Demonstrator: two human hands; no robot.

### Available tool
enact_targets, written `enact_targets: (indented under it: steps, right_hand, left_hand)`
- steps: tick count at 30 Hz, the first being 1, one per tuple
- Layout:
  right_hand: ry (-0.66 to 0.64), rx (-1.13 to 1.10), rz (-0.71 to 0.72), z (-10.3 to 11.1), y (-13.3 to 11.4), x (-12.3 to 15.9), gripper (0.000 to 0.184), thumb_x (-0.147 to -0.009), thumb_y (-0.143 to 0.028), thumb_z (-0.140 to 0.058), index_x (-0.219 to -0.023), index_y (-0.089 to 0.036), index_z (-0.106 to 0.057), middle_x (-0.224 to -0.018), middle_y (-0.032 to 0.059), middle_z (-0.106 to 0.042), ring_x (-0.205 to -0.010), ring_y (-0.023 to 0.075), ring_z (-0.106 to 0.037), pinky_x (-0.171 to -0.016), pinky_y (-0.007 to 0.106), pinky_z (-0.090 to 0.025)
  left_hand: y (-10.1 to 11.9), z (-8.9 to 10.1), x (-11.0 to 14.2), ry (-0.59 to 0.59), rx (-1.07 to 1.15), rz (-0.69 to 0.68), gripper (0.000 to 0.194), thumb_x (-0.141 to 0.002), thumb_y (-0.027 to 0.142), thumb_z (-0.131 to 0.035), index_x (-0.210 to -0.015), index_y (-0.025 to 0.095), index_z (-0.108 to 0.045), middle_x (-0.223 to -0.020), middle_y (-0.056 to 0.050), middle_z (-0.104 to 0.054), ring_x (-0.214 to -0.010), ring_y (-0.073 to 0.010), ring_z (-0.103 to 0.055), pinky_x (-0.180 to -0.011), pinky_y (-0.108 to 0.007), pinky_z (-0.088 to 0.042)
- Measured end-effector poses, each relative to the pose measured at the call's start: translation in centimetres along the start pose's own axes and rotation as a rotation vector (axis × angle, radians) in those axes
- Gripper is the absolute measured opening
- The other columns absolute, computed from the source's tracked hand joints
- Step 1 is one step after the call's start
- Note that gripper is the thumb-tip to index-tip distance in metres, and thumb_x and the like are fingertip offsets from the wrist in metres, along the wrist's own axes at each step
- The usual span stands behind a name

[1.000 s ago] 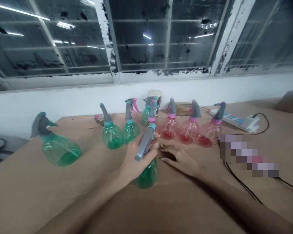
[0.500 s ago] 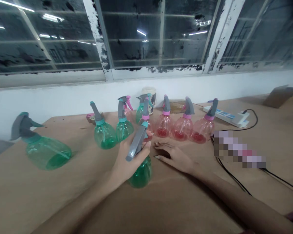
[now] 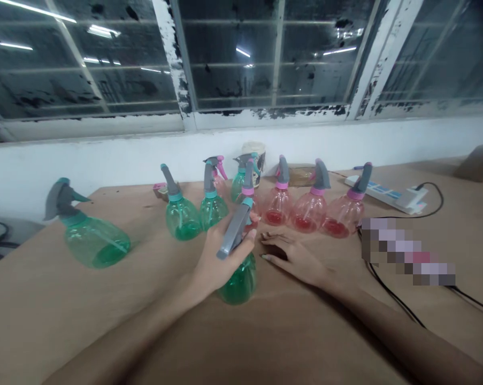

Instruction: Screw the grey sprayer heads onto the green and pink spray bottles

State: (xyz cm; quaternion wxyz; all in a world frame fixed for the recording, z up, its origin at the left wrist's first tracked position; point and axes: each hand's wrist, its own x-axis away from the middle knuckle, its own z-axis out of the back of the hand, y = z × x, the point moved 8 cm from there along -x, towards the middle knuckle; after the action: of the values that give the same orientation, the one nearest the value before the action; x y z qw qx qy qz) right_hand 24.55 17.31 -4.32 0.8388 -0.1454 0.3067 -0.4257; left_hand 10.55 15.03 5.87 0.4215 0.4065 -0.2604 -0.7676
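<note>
Green trigger spray bottle (image 3: 238,283) stands on the brown tabletop (image 3: 145,331) right in front of you, your left hand (image 3: 219,254) wrapped around it just below its gray spray head (image 3: 234,230). Your right hand (image 3: 299,260) lies just beside it, loosely curved, thumb apart from fingers. Beyond your hands, pink spray bottles (image 3: 308,213) stand in a row, near a white power strip (image 3: 380,191). Another green bottle (image 3: 97,240) sits well apart at your left.
</note>
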Motion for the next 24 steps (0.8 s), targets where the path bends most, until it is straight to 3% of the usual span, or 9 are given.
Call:
enact_targets:
  steps: [17, 24]
  right_hand:
    - [0.0, -0.003, 0.004, 0.0, 0.1, 0.0, 0.038, -0.084, -0.036, -0.051, -0.119, -0.023, -0.051, -0.12, 0.0067, -0.057, -0.117, 0.0208, -0.047, -0.101, 0.042, -0.037]
    - [-0.004, 0.011, 0.0, -0.1, 0.2, 0.1, 0.036, -0.084, -0.037, -0.051, -0.117, -0.024, -0.053, -0.12, 0.0066, -0.057, -0.116, 0.0208, -0.049, -0.101, 0.042, -0.038]
  left_hand:
    - [0.3, 0.1, 0.0, 0.013, -0.011, 0.004, 0.021, -0.081, 0.026, -0.05, -0.101, 0.022, -0.054, -0.071, 0.002, -0.058, -0.062, -0.0121, -0.054, -0.053, -0.023, -0.038]
    - [1.1, 0.4, 0.0, -0.006, -0.058, -0.067, 0.009, -0.081, 0.023, -0.048, -0.078, 0.019, -0.055, -0.071, 0.001, -0.06, -0.065, -0.0134, -0.056, -0.064, -0.027, -0.044]
